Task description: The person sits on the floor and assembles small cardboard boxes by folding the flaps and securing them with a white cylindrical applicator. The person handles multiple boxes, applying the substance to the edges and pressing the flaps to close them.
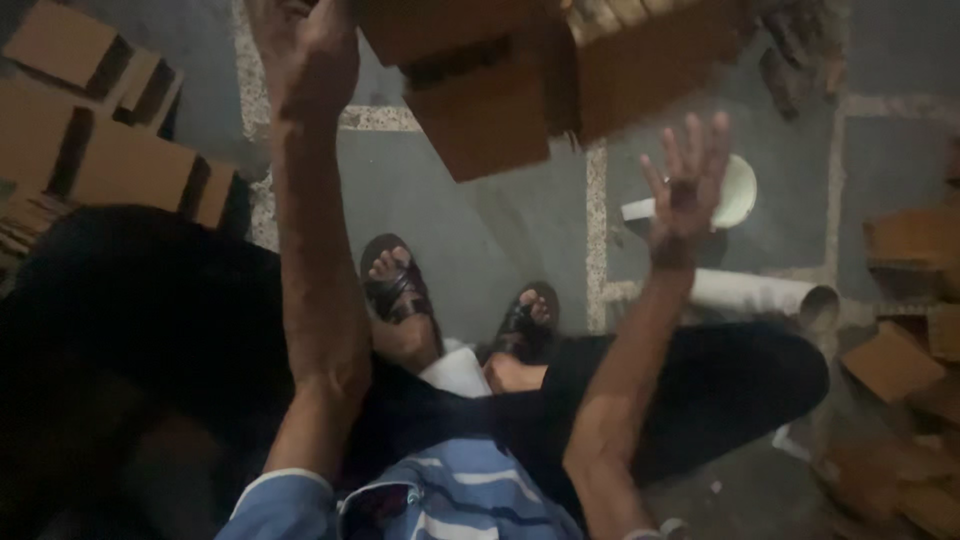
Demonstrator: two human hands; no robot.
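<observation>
Both hands were raised toward a bundle of brown cardboard pieces (520, 80), the landmark here. Left hand (315, 60): pressed to the bundle's left edge, grip hidden (cannot tell how far closed). Right hand (688, 185): fingers spread wide, holding nothing, just below the bundle's right corner. White tube (750, 292): on the grey floor (450, 200) below the bundle. Flattened cartons (90, 140): stacked well left of it.

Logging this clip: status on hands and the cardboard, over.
Left hand raised against the cardboard stack, grip unclear. Right hand open, fingers spread, apart from the stack. White tube on floor beneath.
</observation>
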